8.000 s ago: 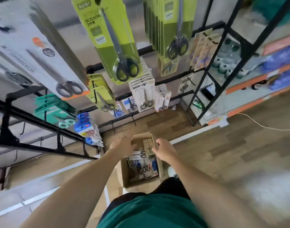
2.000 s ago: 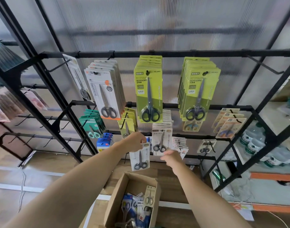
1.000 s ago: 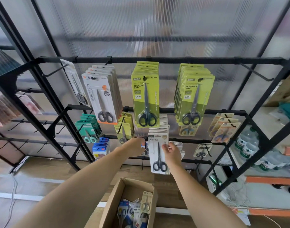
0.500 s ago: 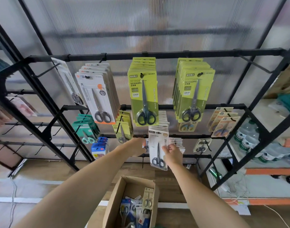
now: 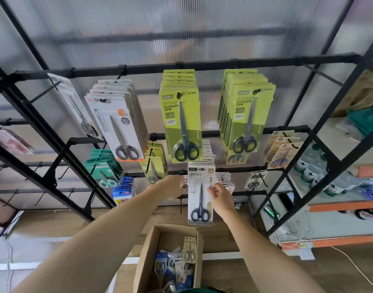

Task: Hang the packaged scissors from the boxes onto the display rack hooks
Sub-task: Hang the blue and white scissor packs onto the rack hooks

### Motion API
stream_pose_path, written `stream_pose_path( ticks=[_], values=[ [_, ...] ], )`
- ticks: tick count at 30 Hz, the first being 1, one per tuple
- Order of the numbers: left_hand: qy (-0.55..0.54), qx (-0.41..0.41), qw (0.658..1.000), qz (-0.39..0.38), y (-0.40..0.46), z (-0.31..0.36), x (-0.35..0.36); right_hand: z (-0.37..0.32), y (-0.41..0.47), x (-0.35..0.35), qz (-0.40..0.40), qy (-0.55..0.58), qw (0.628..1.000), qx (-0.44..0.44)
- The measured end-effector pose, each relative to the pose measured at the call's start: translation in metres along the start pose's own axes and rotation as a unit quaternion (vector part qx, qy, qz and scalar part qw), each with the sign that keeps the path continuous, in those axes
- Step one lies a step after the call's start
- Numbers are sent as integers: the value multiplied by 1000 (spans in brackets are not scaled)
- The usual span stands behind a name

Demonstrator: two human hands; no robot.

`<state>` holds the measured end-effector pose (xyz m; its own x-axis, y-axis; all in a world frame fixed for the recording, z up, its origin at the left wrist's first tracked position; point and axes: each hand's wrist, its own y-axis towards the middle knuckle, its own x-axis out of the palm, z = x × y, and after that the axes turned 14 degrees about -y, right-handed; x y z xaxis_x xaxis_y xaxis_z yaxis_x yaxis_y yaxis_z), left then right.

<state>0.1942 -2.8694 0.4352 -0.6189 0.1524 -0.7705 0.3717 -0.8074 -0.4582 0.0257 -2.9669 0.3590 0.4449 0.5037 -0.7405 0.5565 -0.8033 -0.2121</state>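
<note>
at rack: right hand pinches scissors pack, left hand beside.

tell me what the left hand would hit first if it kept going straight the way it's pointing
Probably the white scissors pack held by the right hand: the left hand reaches toward its left edge. Depth is unclear; it may instead pass behind to the hanging packs.
</note>
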Motion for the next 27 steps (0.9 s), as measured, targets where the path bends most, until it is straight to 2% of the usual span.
stream_pose_path(
  ticks=[3,6,8,12,16,22,27],
  values=[
    [-35,-2,998,47,2,-1,-3,6,-1,-1,13,23,999,-32],
    [-119,9,987,112,1,4,-6,9,0,-3,30,41,997,-53],
    [-163,31,979,121,-3,10,-8,11,0,-4,14,32,997,-65],
    [-197,43,975,91,-2,10,-8,16,-4,-4,-20,-9,996,-92],
    [-153,63,984,65,-5,11,-2,18,-10,-4,-50,11,994,-100],
    [-136,-9,990,27,-10,12,3,17,-15,-7,-111,-9,989,-99],
    [-97,-33,995,-2,-16,10,5,10,-13,-13,-97,15,988,-116]
  ],
)
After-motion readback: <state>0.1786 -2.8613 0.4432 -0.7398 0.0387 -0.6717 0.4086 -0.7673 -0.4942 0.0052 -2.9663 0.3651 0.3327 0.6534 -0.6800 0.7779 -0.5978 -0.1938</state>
